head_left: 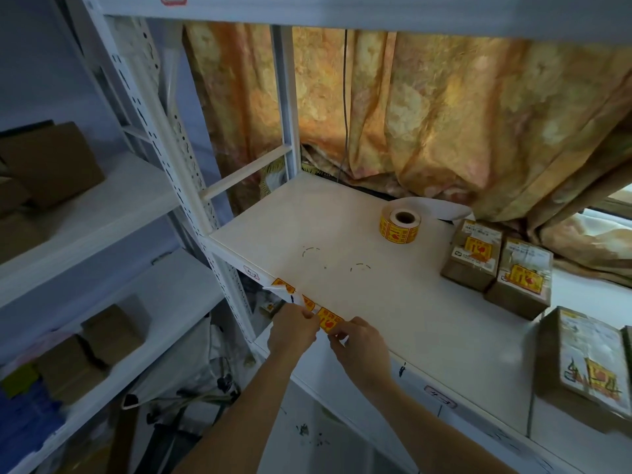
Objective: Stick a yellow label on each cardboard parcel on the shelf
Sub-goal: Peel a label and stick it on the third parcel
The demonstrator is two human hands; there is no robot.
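A strip of yellow labels (297,295) on white backing hangs over the front edge of the white shelf (393,302). My left hand (290,328) pinches the strip. My right hand (359,343) pinches one yellow label (329,319) at the strip's end, right beside the left hand. A roll of yellow labels (399,225) stands further back on the shelf. Three cardboard parcels lie on the right: one at the back (473,254), one beside it (521,278), one nearest (581,367). Each shows a yellow label on top.
An orange patterned curtain (444,114) hangs behind the shelf. White perforated uprights (178,159) stand to the left. The neighbouring rack on the left holds brown boxes (51,162) and more boxes (89,350) on a lower level. Bags and cables lie on the floor below.
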